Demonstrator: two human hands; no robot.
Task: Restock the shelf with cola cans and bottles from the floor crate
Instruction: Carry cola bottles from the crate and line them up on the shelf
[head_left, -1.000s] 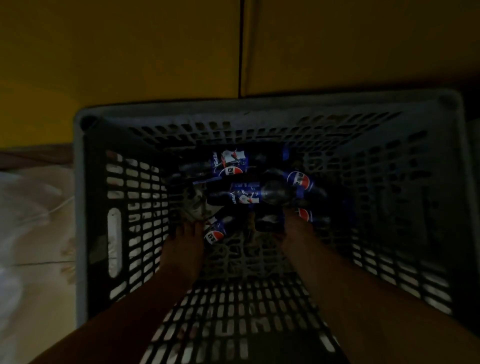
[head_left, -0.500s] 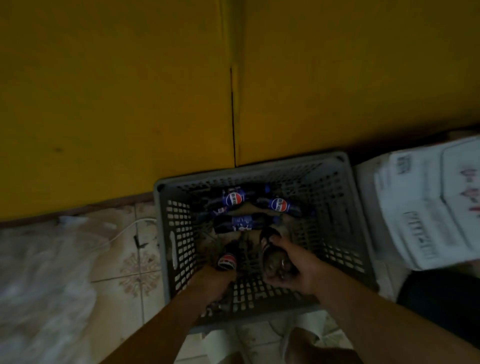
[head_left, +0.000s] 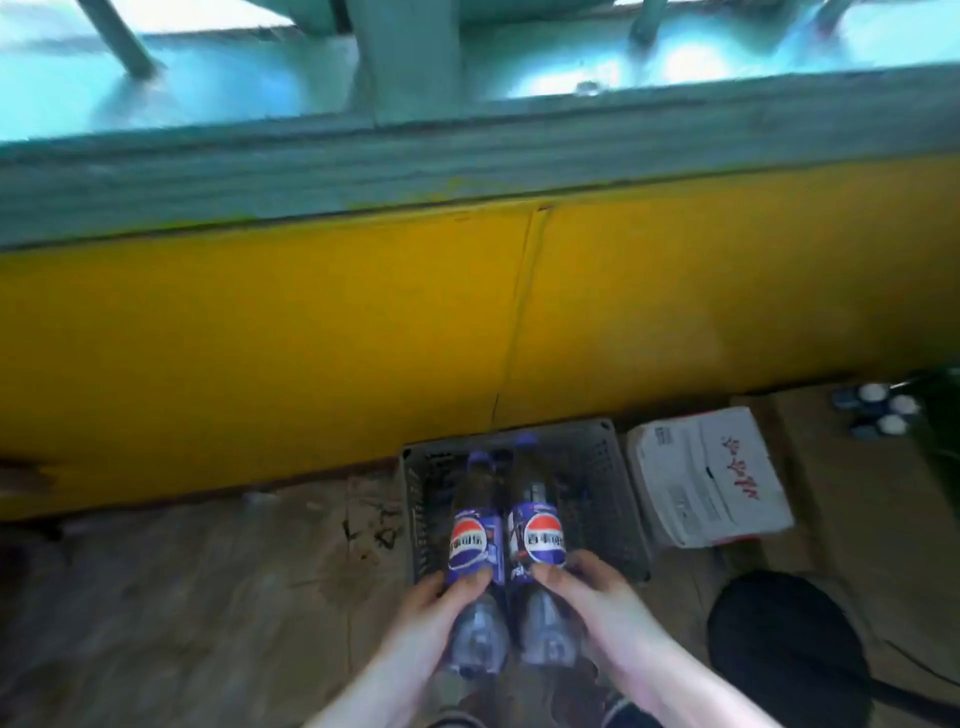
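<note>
L hand (head_left: 441, 605) & R hand (head_left: 592, 587) each grip a cola bottle (head_left: 470, 540), side-by-side above crate (head_left: 605, 483).

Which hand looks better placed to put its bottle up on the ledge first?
Neither clearly. The left hand and right hand each grip a cola bottle side by side, level, below the teal ledge.

A yellow panel wall (head_left: 311, 338), split by a vertical seam, fills the centre. A weathered teal ledge (head_left: 467, 156) runs along its top edge, brightly lit from above. Worn brown floor (head_left: 182, 597) lies below. Cardboard boxes (head_left: 706, 478) stand at right.
</note>
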